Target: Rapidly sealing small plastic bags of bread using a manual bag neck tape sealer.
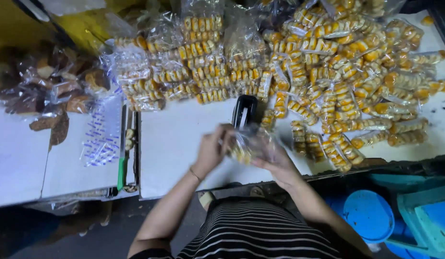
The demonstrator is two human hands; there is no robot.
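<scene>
Both my hands hold one clear plastic packet of yellow biscuits (pixel 246 146) just above the white table (pixel 174 144). My left hand (pixel 212 151) grips its left end, and my right hand (pixel 279 160) supports it from the right and below. A black stapler (pixel 244 111) stands on the table right behind the packet. Motion blur hides the finger detail.
Several sealed biscuit packets (pixel 328 62) are piled across the back and right of the table. A bag of brown pastries (pixel 54 86) lies at the left. A green-handled knife (pixel 122 148) and printed empty bags (pixel 101 134) rest on the left board. A blue bucket (pixel 369 216) stands below right.
</scene>
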